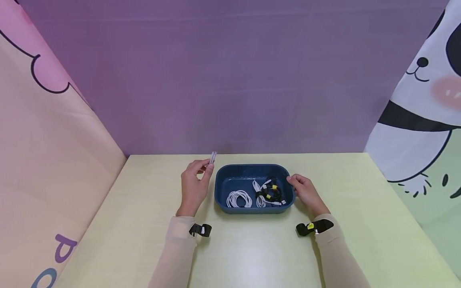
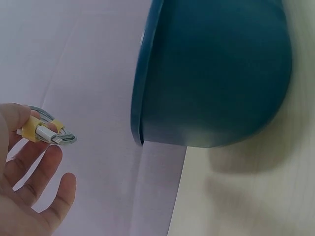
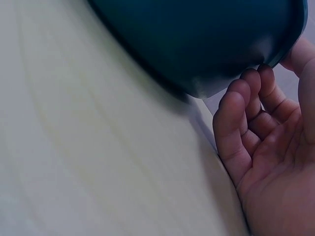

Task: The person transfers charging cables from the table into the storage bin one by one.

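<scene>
My left hand (image 1: 192, 186) pinches a small coiled charging cable (image 2: 47, 132) between thumb and fingers, raised just left of the bin. Yellow ties bind this grey-white coil, and a metal-tipped plug shows in the left wrist view. A dark blue plastic bin (image 1: 235, 176) lies in the middle of the table. At its right end my right hand (image 1: 306, 194) holds the rim, thumb on top and fingertips against the outer wall (image 3: 197, 44). Inside the bin are a round white cable coil (image 1: 231, 198), a white cable bundle (image 1: 261, 200) with a black tie, and black cables (image 1: 276, 195) with yellow ties.
The pale wooden table (image 1: 248, 252) runs back to a purple cloth backdrop (image 1: 230, 80). Printed cloth panels stand at both sides, the right one (image 1: 414, 152) with a panda. Each wrist wears a small black camera (image 1: 200, 230).
</scene>
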### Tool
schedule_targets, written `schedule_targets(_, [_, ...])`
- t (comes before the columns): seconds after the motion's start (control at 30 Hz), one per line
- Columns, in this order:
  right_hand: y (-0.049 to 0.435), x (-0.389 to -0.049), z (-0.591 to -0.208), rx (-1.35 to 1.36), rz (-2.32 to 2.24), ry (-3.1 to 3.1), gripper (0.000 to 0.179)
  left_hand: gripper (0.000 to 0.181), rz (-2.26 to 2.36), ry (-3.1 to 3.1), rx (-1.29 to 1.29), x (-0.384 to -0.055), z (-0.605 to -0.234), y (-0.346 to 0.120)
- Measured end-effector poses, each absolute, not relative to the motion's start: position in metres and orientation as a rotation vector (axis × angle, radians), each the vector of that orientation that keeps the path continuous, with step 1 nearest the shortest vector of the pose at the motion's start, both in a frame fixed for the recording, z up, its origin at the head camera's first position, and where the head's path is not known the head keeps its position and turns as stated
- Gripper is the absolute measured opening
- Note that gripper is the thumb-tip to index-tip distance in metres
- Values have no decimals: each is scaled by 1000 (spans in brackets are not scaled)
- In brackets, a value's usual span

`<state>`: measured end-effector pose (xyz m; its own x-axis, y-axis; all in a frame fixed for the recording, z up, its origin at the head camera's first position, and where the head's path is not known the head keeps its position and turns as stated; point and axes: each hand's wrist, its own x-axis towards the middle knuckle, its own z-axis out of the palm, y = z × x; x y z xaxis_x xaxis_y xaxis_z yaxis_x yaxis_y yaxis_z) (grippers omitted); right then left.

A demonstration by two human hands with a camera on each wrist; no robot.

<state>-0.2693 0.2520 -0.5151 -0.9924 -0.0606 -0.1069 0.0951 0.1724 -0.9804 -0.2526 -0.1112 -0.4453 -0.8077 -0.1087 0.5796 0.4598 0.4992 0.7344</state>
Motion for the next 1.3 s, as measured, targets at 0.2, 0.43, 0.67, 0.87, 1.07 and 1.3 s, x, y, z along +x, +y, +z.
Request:
schedule_targets(0.2, [251, -269, -511, 43, -1946, 2310, 32, 20, -1309, -2173, -313, -252, -444, -109])
schedule_targets(0.43, [250, -269, -508, 55, -1925, 2312, 31, 19, -1313, -2171, -319, -251, -445, -105])
schedule_targets(0.67, [252, -269, -511, 62, -1913, 2304, 28, 19, -1312, -2184, -352, -250, -445, -101])
schedule_targets(0.87, [252, -270, -511, 62, -1913, 2300, 27, 20, -1282, -2194, -377, -250, -443, -99])
schedule_targets(1.07, [245, -261, -490, 51, -1908, 2284, 25, 20, -1276, -2206, -383, -250, -446, -97])
schedule_targets(1.3, [246, -263, -498, 71, -1907, 2272, 25, 21, -1284, -2228, -393, -248, -447, -93])
